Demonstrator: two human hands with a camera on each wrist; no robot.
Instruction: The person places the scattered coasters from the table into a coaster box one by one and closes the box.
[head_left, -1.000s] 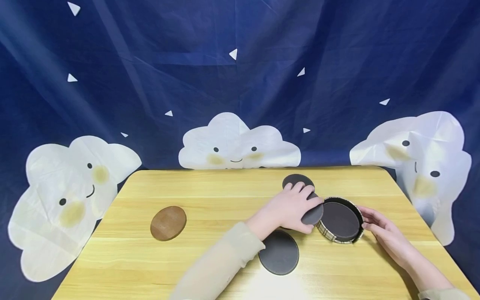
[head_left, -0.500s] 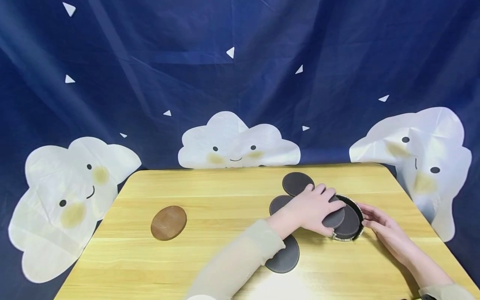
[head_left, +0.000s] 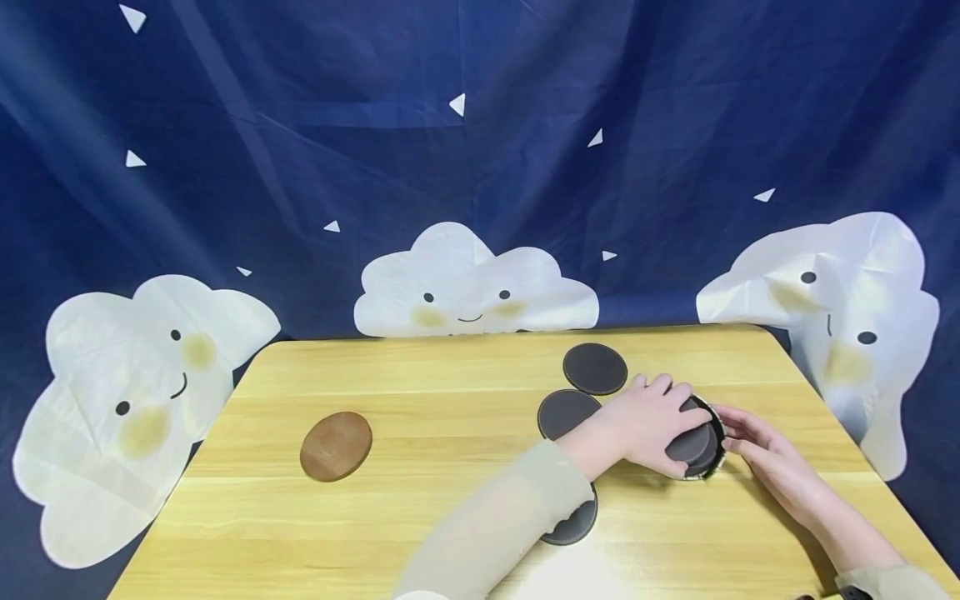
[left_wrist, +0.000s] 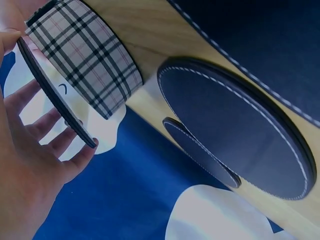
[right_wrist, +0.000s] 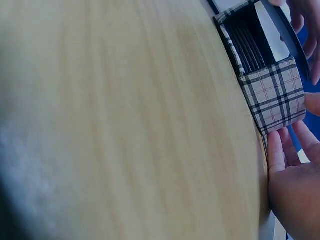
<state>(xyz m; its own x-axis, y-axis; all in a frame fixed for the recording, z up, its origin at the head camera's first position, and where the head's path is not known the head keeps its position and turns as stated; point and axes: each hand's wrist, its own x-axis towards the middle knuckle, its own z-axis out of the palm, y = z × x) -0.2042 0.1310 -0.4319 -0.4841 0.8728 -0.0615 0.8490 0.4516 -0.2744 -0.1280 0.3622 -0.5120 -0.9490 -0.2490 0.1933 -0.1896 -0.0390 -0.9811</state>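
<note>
My left hand [head_left: 648, 429] grips a round black coaster [left_wrist: 56, 95] by its edges, thumb on one side and fingers spread round the other. The coaster is tilted over the mouth of a round coaster holder [right_wrist: 275, 95] with plaid sides and a dark inside. Several coasters [right_wrist: 246, 45] are stacked within the holder. From the right, my right hand [head_left: 772, 471] holds the holder's outer wall with its thumb near the rim and fingertips low on the plaid side. In the head view the left hand hides much of the holder.
Left of the holder lie three black stitched coasters: one at the back [head_left: 595, 368], one in the middle [head_left: 566, 412], and one at the front [head_left: 573, 521], partly covered by the left sleeve. A brown round coaster [head_left: 337, 447] lies far left on the wooden table [head_left: 420, 375].
My left hand has moved right with its coaster, from beside the holder to over its mouth. Coasters once under that hand now show more. My right hand has stayed at the holder.
</note>
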